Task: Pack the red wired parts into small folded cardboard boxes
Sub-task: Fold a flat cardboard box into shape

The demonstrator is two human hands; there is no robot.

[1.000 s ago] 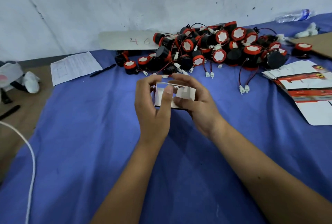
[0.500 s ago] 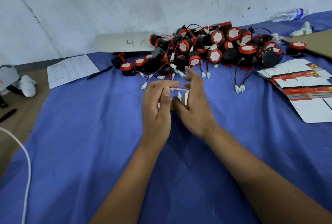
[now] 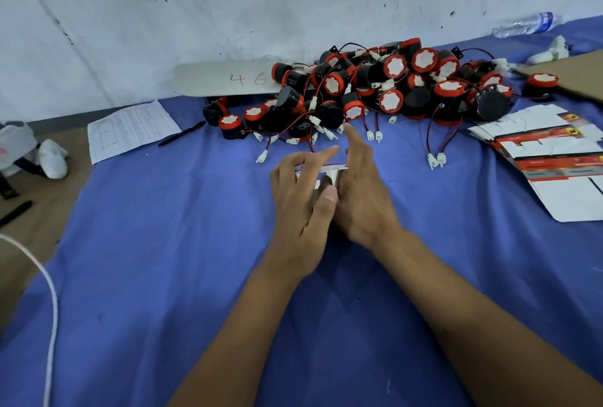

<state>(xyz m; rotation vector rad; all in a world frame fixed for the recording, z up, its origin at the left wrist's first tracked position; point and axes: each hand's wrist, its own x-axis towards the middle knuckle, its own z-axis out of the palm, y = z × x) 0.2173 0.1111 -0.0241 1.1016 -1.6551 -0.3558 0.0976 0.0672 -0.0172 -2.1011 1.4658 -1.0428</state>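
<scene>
A small white cardboard box [image 3: 326,173] sits between my two hands at the middle of the blue cloth, mostly hidden by them. My left hand [image 3: 301,207] grips its left side, fingers over the top and thumb against the near face. My right hand [image 3: 360,191] presses flat against its right side with fingers straight, the index finger pointing toward the pile. Behind the hands lies a heap of red and black wired parts [image 3: 391,90] with white connectors. A stack of flat unfolded boxes [image 3: 551,152] lies at the right.
The blue cloth [image 3: 163,243] covers the table. A printed sheet [image 3: 130,129] and a black pen [image 3: 181,134] lie at the back left. A white board marked 46 [image 3: 225,78] leans on the wall. A water bottle [image 3: 525,24] lies at the back right; a white cord [image 3: 49,308] runs along the left.
The box was turned from showing its wide face to edge-on and lowered toward the cloth. My right hand's fingers went from curled round it to straight against its side.
</scene>
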